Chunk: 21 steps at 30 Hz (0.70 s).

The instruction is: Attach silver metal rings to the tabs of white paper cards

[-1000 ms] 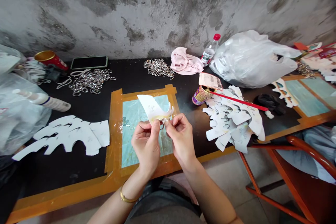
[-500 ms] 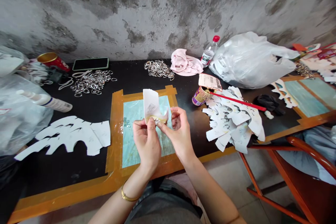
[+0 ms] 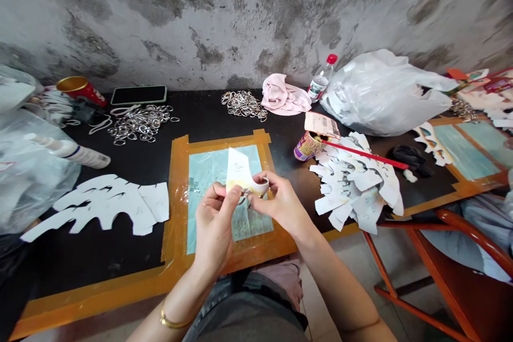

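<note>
White sheet-like piece, curved cut-out along one side, yellowish smear near the lower edge: held up in both hands, above the pad. Broad end points up and away; narrow strip curls toward the right. Left hand: thumb and fingers pinched on lower left edge. Right hand: thumb and fingers clamped on the curled strip and lower edge. Small silver metal loop shows between the hands, partly hidden; can't tell how it's fixed.

Handling, my judgement: light, thin, bendy, springs back somewhat; narrow strip likeliest to crease or tear. Smear may be sticky or slick. Best grip: broad plain end, or flat pinch close to the loop.

Underneath: blue-green rectangular sheet, edged with orange-brown tape, on black tabletop. Left: flat white scalloped cut-outs, overlapping; white nozzle bottle lying behind them. Right: heap of smeared white cut-outs, beside purple-and-yellow cup with long red stick across its top. Far side: two piles of silver metal rings, crumpled pink cloth, red-capped clear bottle, bulging translucent plastic bag.
</note>
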Each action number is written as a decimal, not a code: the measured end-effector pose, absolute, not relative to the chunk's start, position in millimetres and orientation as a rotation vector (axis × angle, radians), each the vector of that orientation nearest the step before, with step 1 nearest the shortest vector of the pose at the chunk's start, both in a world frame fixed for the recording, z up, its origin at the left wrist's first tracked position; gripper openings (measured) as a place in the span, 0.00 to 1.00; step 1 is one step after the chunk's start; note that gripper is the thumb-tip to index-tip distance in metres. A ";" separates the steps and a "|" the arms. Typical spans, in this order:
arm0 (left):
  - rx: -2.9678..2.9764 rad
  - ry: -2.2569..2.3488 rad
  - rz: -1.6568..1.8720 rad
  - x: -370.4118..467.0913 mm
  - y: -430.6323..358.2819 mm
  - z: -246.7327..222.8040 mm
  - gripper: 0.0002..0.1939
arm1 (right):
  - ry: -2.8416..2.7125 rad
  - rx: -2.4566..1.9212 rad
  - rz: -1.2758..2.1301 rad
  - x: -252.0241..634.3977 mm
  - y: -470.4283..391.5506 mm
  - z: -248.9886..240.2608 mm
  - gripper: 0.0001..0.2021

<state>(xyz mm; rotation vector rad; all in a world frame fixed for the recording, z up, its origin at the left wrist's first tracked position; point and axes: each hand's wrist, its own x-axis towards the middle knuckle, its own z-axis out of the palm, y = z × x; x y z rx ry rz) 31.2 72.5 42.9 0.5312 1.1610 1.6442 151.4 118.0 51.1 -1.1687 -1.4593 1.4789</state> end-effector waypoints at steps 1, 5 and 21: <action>0.506 1.139 1.631 29.8 72.7 45.1 0.14 | -1.442 -1.175 1.519 150.8 117.3 52.7 0.09; 0.310 1.018 1.498 23.8 77.1 51.6 0.10 | -1.248 -1.137 1.722 149.3 115.0 58.2 0.12; 0.439 0.734 0.930 -21.0 67.4 52.6 0.23 | -1.249 -1.070 2.134 161.7 115.8 59.3 0.14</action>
